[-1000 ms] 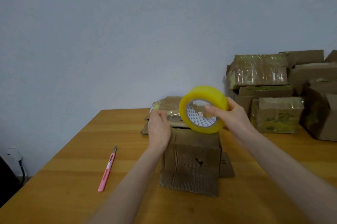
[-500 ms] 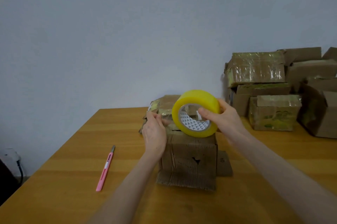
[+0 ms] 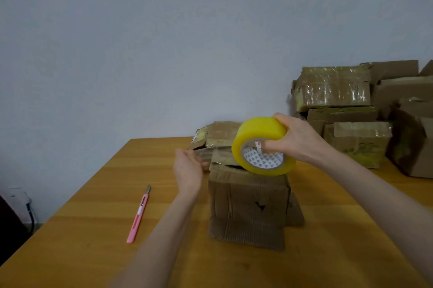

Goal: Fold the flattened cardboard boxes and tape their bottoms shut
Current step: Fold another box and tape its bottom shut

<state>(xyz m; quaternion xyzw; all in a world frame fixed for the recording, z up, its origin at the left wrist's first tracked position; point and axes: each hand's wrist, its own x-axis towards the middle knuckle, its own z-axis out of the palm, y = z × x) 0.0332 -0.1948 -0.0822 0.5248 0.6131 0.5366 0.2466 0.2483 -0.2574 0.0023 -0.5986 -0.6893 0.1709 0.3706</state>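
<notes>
Both of your hands are up at the top of the cardboard box, which stands upright on the counter between your forearms. Your right hand grips the yellow tape roll: the thumb is hooked into the core and the fingers curl over the outer band. The roll is tilted with its open side toward you, and its lower edge sits at the box's top, on the side nearer that hand. Your left hand is just beside the box's upper left corner, back toward you, fingers loosely curved toward the cardboard. This view does not show whether it pinches a tape end or holds nothing, nor whether it touches the box. The box's top flaps are folded in but sit unevenly. Below your hands, its lower flaps splay out on the counter, one toward you and one out under your right forearm. Just beyond your left hand's fingertips lies a small pile of flattened boxes, glossy with tape. Out past your left forearm, well apart from the box, a pink utility knife lies on the counter, blade end pointing away from you. Beyond your right hand, against the wall, stands a stack of taped boxes.
</notes>
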